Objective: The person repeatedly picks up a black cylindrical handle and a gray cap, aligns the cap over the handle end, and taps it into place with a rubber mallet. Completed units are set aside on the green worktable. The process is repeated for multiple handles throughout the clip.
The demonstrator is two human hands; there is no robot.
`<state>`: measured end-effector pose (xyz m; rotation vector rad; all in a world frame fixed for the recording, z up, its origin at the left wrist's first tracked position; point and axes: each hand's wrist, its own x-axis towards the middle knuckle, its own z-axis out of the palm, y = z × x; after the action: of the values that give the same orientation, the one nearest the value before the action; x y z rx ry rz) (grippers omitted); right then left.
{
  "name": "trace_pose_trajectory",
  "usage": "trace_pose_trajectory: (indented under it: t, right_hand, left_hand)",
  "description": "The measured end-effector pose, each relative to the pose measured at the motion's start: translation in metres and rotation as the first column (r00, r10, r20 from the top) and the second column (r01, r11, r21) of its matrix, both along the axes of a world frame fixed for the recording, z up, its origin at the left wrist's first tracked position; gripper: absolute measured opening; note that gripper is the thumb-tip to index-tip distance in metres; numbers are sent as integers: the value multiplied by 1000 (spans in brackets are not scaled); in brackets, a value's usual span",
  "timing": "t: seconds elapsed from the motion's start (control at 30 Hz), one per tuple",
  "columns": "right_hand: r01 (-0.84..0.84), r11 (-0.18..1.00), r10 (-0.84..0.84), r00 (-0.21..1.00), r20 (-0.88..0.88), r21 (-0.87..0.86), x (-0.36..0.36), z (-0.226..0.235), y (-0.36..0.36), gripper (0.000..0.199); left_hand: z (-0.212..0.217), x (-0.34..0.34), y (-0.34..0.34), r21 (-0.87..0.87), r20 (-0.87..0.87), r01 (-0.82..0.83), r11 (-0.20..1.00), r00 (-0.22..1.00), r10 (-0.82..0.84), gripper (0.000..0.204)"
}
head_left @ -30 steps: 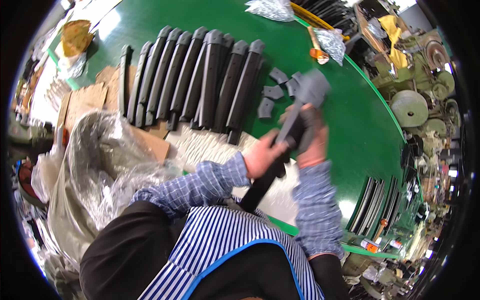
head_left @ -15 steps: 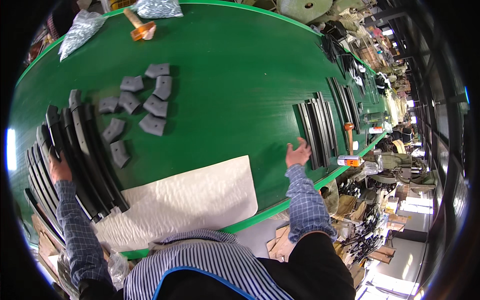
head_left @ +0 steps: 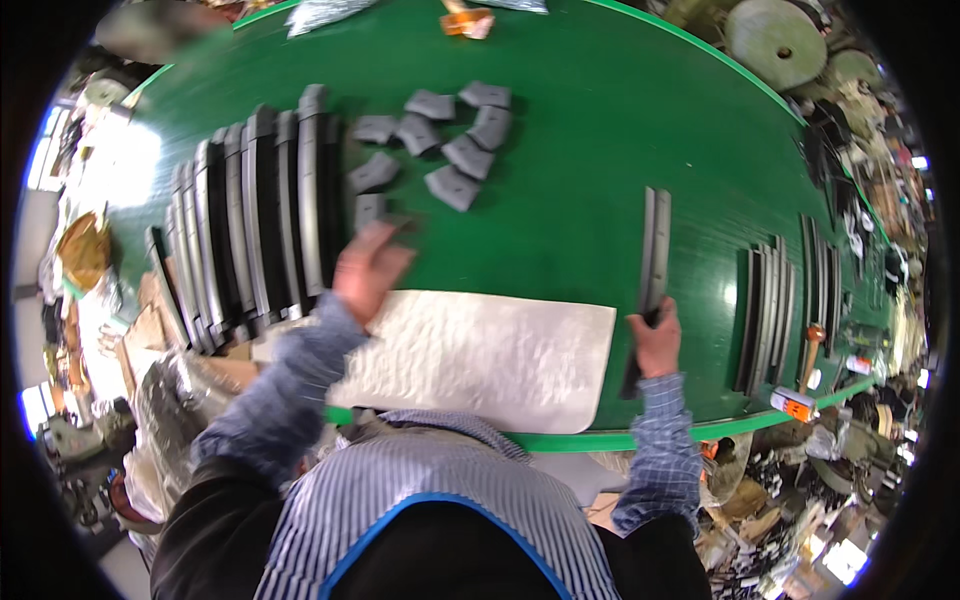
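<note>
My right hand grips the near end of a long dark grey strip that lies on the green table, just right of a white textured sheet. My left hand hovers blurred above the sheet's far left corner, fingers spread, right by a small grey wedge-shaped cap. Several more grey caps lie scattered beyond it. A row of long dark strips lies side by side at the left of that hand.
Another set of dark curved strips lies at the table's right, with an orange-handled tool near the edge. Clear plastic bags and cardboard sit at lower left. Round discs and clutter crowd the far right.
My right hand has taken a long strip from the right-hand set and drawn it toward the white sheet. My left hand left the strip row and moved to the grey caps.
</note>
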<state>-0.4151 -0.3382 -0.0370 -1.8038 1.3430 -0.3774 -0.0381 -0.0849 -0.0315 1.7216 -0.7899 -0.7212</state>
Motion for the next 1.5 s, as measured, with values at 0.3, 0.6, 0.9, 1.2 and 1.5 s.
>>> trace_pose_trajectory:
  t: [0.3,0.6,0.9,1.2,1.5]
  right_hand:
    - [-481,802,528,848,44,-355,240,53,149,21]
    - [-983,-1,582,148,-800,-183,384,-20,151,63]
    - [-951,165,523,311,-794,-263,261,-21,136,68]
    - [-847,396,346,496,-796,-355,142,-43,82,64]
    - [-434,890,96,482,871,142,172,59,126,41]
  left_hand:
    - [44,41,83,-336,-880,-399,853,455,-133,43]
    - [43,87,159,-552,-815,-523,650,174,-553,49]
    - [56,74,142,-712,-653,-471,521,172,-738,49]
    - [113,26,103,-731,-678,-277,624,192,-710,48]
    - [129,-53,96,-468,-795,-139,873,497,-347,56]
